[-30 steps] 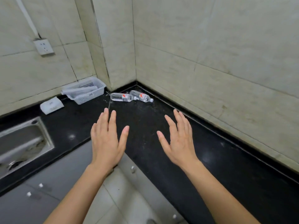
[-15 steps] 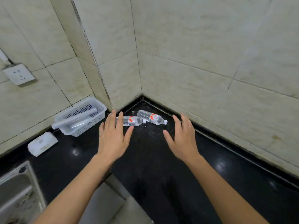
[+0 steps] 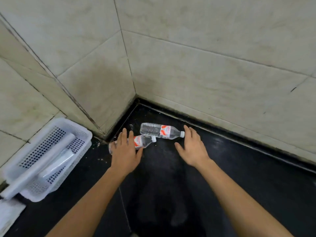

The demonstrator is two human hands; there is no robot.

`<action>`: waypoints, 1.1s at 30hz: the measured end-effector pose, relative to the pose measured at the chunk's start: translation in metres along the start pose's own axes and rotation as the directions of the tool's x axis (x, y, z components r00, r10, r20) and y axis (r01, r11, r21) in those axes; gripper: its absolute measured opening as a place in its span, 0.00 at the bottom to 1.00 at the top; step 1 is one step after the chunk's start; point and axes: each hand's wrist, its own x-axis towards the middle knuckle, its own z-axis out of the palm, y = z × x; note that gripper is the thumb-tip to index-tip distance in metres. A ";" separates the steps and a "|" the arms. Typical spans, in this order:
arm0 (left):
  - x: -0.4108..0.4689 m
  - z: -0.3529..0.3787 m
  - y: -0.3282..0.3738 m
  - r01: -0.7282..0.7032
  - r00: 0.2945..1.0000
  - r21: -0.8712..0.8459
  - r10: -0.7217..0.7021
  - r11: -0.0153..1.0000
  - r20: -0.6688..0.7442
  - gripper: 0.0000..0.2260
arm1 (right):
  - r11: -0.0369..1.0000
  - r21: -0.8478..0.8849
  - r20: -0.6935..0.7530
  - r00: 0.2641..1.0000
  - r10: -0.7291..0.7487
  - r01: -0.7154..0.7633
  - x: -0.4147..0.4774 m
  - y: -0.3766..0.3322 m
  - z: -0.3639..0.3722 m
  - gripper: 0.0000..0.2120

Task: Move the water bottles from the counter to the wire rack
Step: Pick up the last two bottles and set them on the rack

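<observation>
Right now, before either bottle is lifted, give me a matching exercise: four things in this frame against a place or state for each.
1 nearer clear plastic water bottle
2 farther clear plastic water bottle
3 white perforated plastic basket
4 right hand

a open, beside a white cap
b partly under the left hand
c far left of the view
d lying fully uncovered

Pairs: 1-b, 2-d, 3-c, 4-a.
</observation>
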 end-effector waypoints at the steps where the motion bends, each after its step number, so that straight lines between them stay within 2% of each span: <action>1: 0.014 0.009 -0.009 -0.019 0.999 0.007 0.019 1.000 0.034 0.34 | 0.999 -0.003 0.031 0.999 0.034 -0.034 0.013 -0.005 0.010 0.39; 6: 0.071 0.063 -0.045 -0.144 0.977 0.053 0.133 0.988 0.167 0.43 | 0.991 -0.037 0.129 0.983 0.133 -0.129 0.068 -0.021 0.059 0.40; 9: 0.079 0.098 -0.047 -0.162 0.959 0.038 0.149 0.986 0.241 0.47 | 0.986 -0.063 0.128 0.979 0.158 -0.151 0.088 -0.023 0.078 0.40; 16: 0.093 0.115 -0.053 -0.210 0.950 0.044 0.193 0.977 0.247 0.37 | 0.943 -0.292 0.111 0.974 0.199 -0.160 0.107 -0.017 0.105 0.43; 19: 0.095 0.116 -0.053 -0.202 0.949 0.048 0.184 0.978 0.256 0.35 | 0.903 -0.383 0.035 0.974 0.225 -0.195 0.099 -0.019 0.109 0.37; 22: 0.096 0.109 -0.052 -0.188 0.949 0.058 0.166 0.980 0.267 0.33 | 0.924 -0.268 0.053 0.954 0.296 -0.272 0.082 -0.019 0.113 0.33; 24: 0.101 0.100 -0.047 -0.168 0.938 0.048 0.145 0.985 0.314 0.31 | 0.931 -0.101 0.112 0.926 0.360 -0.350 0.069 -0.016 0.112 0.32; 27: 0.096 0.094 -0.035 -0.113 0.915 0.037 0.090 0.993 0.394 0.32 | 0.888 0.119 0.188 0.888 0.420 -0.445 0.040 -0.001 0.104 0.29; 30: 0.071 0.095 -0.018 -0.101 0.907 0.037 0.077 0.994 0.415 0.32 | 0.854 0.240 0.198 0.885 0.422 -0.461 -0.004 0.029 0.089 0.31; 33: 0.036 0.106 0.004 -0.187 0.917 0.053 0.155 0.981 0.367 0.30 | 0.812 0.372 0.204 0.893 0.401 -0.450 -0.053 0.063 0.064 0.32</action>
